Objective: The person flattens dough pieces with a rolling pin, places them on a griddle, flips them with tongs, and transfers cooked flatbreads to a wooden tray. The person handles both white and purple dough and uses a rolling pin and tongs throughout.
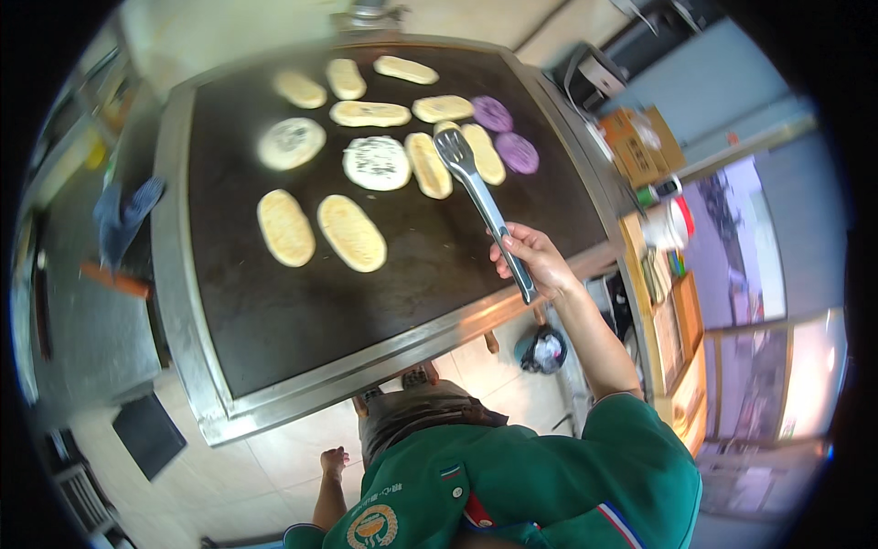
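My right hand (533,260) is wrapped round the handle of metal tongs (483,197) with dark grips. The tongs reach over a dark flat griddle (274,339), and their tip covers part of a pale flatbread (445,126). Beside the tip lie two oval flatbreads, one to the left (428,166) and one to the right (485,156). Low at my side hangs my left hand (336,460), fingers curled in, with nothing visible in it. Two larger oval flatbreads (352,233) lie nearer me. Two round white flatbreads (378,163) show dark specks, and two purple rounds (518,153) sit at the right.
A metal rim (366,361) borders the griddle. Several more ovals (369,114) lie toward its back. To the left, a blue cloth (123,220) hangs by a steel counter (87,302). At right are a cardboard box (640,146), a white bucket (666,226) and a bagged bin (544,350).
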The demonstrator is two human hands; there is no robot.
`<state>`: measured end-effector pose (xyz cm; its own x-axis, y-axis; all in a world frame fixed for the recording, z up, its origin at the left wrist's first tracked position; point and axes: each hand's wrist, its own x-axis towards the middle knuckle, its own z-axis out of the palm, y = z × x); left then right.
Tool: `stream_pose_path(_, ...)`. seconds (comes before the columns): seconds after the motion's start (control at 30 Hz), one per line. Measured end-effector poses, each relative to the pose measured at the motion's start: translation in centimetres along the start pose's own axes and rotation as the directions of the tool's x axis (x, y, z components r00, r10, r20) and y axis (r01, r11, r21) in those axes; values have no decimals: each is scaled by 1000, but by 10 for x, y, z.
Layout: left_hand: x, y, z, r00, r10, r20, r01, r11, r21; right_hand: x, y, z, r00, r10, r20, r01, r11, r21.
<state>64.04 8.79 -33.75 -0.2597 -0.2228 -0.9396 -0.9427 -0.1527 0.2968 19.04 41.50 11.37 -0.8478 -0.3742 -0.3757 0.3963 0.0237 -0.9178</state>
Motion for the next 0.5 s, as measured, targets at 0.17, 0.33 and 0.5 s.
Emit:
stream_pose_path(0.17,-7,67,-21,969,246,35,-248,953,176,-77,57,-67,982,113,-153,-101,992,81)
stream_pose_path(0.33,-32,94,11,973,226,53,-226,974,12,-84,78,-57,969,246,-10,-240,955,176)
stream_pose_path(0.5,-55,78,35,969,240,61,-242,970,29,-2,78,-27,944,288,160,-306,947,97)
